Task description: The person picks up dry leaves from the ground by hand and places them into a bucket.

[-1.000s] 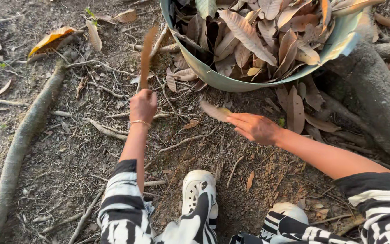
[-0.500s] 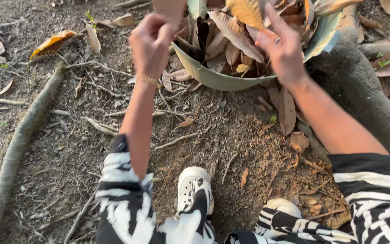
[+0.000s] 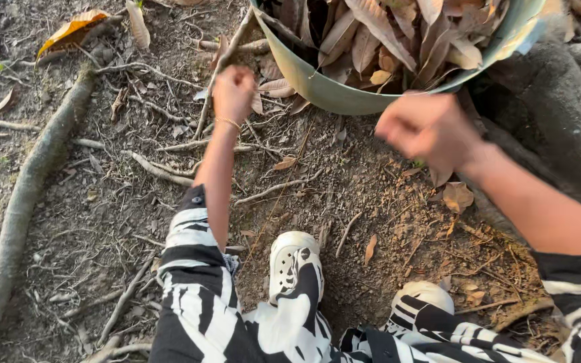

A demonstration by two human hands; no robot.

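The dry leaves [image 3: 378, 47] lay heaped in a pale green basin [image 3: 317, 94] at the top centre of the frame, brown and curled, some long and narrow. They looked feather-light and brittle, likely to crack if squeezed hard, so a loose pinch at the stem end or a gentle scoop under several at once would suit them best. A few more lay scattered on the dirt just below the basin rim, among them a pale leaf [image 3: 278, 87] near the left hand [image 3: 234, 91].

That hand was curled into a loose fist just left of the basin, low over the ground; whether anything sat inside it could not be told. The right hand [image 3: 425, 128], blurred, hung below the basin's lower edge with fingers bent inward, and its contents could not be made out either.

Thin roots [image 3: 163, 171] crossed the bare soil at centre left, and a thick root [image 3: 28, 195] ran down the left side. A white shoe [image 3: 290, 262] and striped black-and-white clothing [image 3: 196, 302] filled the bottom.
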